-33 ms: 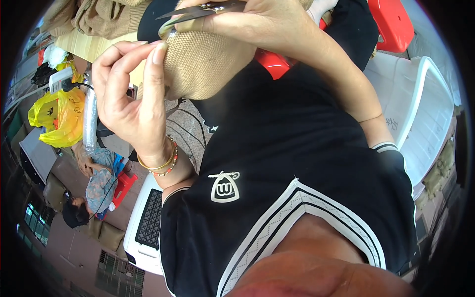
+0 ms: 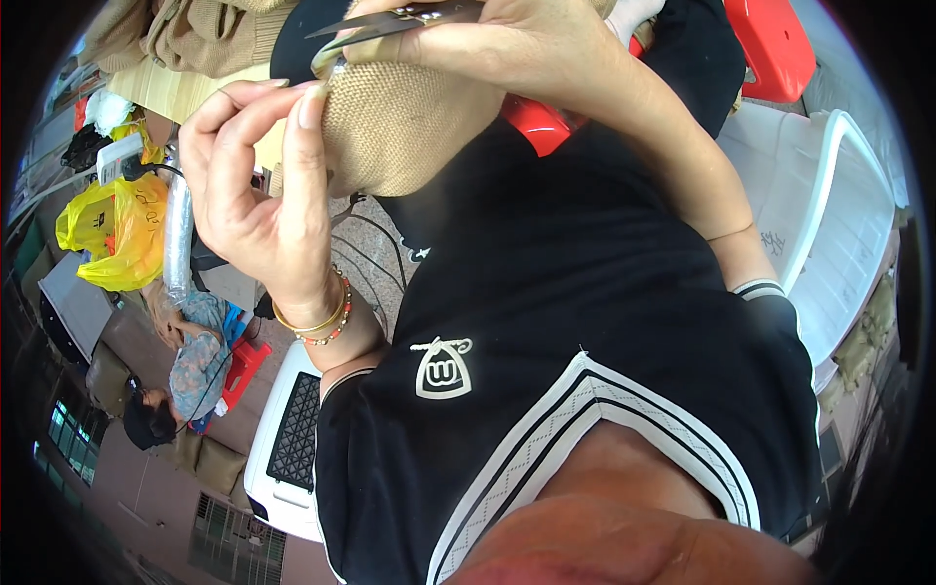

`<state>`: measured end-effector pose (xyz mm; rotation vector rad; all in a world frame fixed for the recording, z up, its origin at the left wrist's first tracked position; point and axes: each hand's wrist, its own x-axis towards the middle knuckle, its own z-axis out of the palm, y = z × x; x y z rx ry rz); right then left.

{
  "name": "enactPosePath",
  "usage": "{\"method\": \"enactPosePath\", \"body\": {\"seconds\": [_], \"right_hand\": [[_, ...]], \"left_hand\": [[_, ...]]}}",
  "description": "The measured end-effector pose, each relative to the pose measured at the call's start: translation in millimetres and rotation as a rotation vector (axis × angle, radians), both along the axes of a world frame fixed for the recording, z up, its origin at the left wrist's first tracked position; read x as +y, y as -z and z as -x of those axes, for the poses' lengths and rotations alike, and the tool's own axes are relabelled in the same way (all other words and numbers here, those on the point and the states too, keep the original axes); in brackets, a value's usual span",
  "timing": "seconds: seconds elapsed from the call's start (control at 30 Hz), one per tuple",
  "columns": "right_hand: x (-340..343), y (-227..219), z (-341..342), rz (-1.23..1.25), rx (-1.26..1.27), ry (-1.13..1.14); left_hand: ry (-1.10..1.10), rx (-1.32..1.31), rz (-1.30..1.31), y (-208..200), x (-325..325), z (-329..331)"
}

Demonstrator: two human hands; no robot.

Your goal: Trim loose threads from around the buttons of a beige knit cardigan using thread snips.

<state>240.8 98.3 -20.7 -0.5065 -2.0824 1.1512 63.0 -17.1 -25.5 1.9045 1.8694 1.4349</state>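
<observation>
A tan knitted piece [image 2: 409, 127] hangs between my hands at the top of the view. My left hand [image 2: 258, 185] is closed in a pinch, thumb and forefinger meeting at the left edge of the knit; a thread between them would be too small to make out. Dark metal thread snips [image 2: 409, 21] lie in my right hand [image 2: 526, 44], blades pointing left above the knit. The right thumb presses along the snips, and the other fingers are partly hidden behind the fabric. A small pale bit shows near the blade tips, at the knit's edge.
More brown knitwear [image 2: 210, 34] lies on a light wooden table [image 2: 156, 90] at the upper left. Yellow plastic bags [image 2: 127, 229] are at the left, with a seated person [image 2: 200, 341] beyond. A clear plastic bin [image 2: 824, 214] and a red stool [image 2: 775, 49] stand at the right.
</observation>
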Motion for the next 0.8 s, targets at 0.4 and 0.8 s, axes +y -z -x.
{"method": "enactPosePath", "body": {"seconds": [0.4, 0.8], "right_hand": [[2.0, 2.3, -2.1, 0.036, -0.06, -0.001], [-14.4, 0.6, -30.1, -0.198, -0.028, 0.087]], "left_hand": [[0.11, -0.366, -0.049, 8.8, 6.1, -14.1], [0.107, -0.505, -0.051, 10.4, 11.1, -14.0]]}}
